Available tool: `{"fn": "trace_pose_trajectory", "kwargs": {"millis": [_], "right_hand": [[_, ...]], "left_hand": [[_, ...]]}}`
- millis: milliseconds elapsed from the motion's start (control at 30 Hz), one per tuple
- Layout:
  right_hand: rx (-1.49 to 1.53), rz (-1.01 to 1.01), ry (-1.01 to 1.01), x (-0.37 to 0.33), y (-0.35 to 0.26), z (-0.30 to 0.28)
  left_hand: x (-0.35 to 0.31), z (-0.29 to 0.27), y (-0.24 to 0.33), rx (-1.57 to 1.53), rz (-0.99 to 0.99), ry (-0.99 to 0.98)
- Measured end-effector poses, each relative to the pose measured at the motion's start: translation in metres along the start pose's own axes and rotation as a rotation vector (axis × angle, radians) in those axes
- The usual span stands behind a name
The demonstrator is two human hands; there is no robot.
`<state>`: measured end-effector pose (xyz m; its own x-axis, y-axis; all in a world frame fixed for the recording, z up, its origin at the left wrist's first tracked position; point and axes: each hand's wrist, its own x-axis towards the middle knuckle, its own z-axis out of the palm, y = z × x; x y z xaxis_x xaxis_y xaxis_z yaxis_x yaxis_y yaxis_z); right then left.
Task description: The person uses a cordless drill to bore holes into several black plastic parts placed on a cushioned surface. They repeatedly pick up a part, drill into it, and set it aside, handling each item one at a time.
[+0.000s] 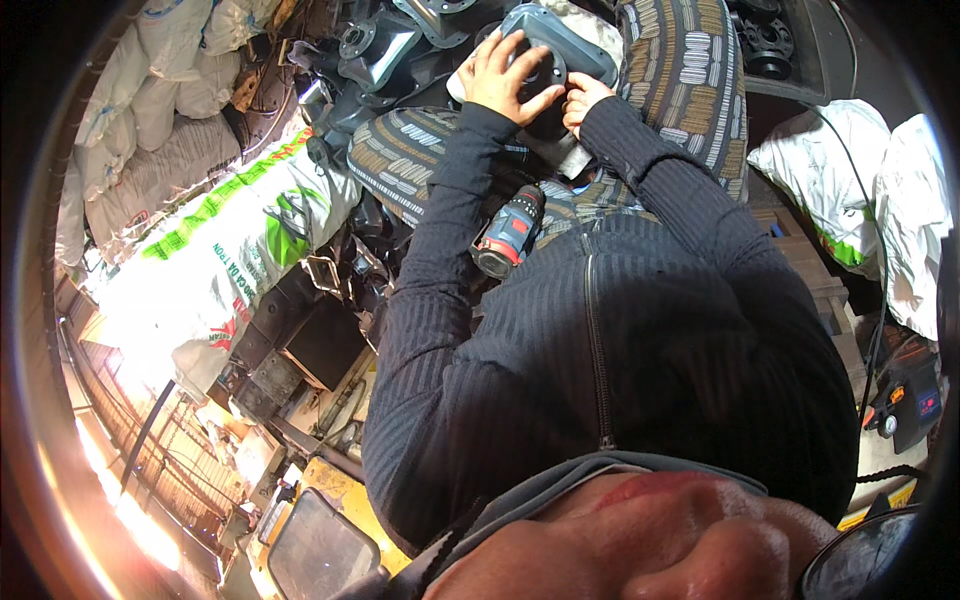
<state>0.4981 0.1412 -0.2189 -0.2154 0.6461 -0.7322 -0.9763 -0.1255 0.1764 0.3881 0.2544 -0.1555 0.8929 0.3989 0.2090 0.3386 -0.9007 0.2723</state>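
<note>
A dark grey plastic part [578, 48] with a square flange and a round hole sits between my thighs. My left hand [500, 78] rests across it with fingers spread over the flange, gripping it. At the part's near right edge, my right hand [585, 100] has its fingers curled and pinched together. What is between those fingertips is hidden. A red and grey-blue cordless drill [508, 235] lies in my lap, near my left forearm.
Several similar dark grey flanged parts [385, 45] are heaped beyond my left knee. Large white and green sacks [235, 250] lie to the left. On the right are a dark bin [800, 75] of round black parts, white sacks [835, 170] and a hanging cable [880, 260].
</note>
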Motion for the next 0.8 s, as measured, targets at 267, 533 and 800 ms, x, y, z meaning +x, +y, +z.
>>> {"fn": "trace_pose_trajectory", "kwargs": {"millis": [267, 533, 800], "right_hand": [[-0.071, -0.013, 0.120, 0.006, 0.001, 0.003], [-0.123, -0.037, 0.121, 0.005, -0.001, 0.005], [-0.048, -0.028, -0.060, 0.011, 0.003, -0.025]], "left_hand": [[0.007, 0.021, 0.004, 0.101, 0.104, 0.099], [0.020, 0.012, 0.006, -0.081, 0.055, 0.187], [0.001, 0.001, 0.049, -0.114, 0.284, 0.126]]}}
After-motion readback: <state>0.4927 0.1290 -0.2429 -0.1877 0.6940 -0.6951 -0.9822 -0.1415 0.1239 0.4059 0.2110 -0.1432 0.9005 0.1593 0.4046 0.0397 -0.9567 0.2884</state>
